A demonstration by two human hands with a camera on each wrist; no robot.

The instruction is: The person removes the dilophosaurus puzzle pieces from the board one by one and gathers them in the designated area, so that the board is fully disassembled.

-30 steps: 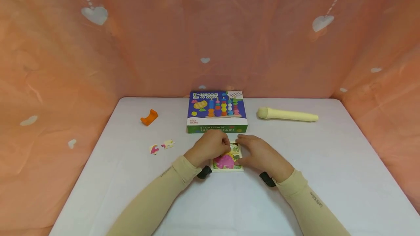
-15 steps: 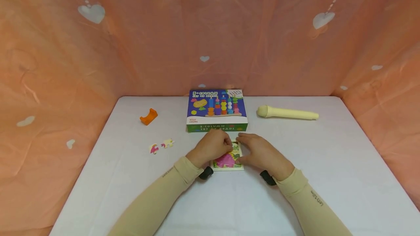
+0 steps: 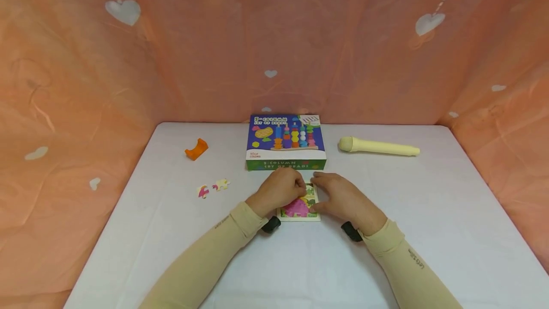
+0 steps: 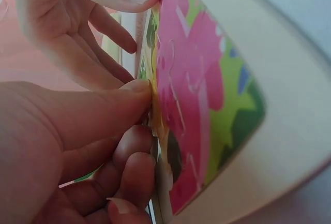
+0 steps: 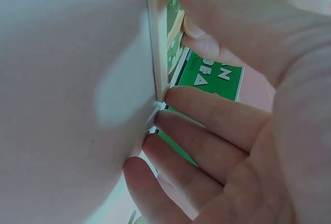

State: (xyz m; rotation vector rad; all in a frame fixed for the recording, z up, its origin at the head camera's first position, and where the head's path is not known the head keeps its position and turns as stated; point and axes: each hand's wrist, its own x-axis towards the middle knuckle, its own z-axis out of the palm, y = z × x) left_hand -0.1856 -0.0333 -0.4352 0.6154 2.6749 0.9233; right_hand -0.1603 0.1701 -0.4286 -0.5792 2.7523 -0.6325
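Note:
A small jigsaw puzzle board (image 3: pixel 300 220) with a pale frame and a pink animal picture lies flat on the table in front of me. Over its upper left part, my left hand (image 3: pixel 276 190) has curled fingers. Thumb and index finger pinch what looks like a puzzle piece (image 4: pixel 155 97), of which only a thin yellow edge shows in the left wrist view. My right hand (image 3: pixel 347 202) lies along the board's right side, thumb on the frame (image 5: pixel 159 43) and fingers spread loosely near the far corner. The left hand hides the board's upper left.
Two loose puzzle pieces (image 3: pixel 203 191) lie to the left. An orange curved block (image 3: pixel 196 149) sits behind them. The blue and green bead-set box (image 3: pixel 286 142) stands just beyond the board, and a cream microphone-shaped object (image 3: pixel 379 147) lies at the back right.
The head view has shifted slightly. My left fingertips have moved a little over the board, and some yellow shows beneath them. The right hand keeps its place at the board's side.

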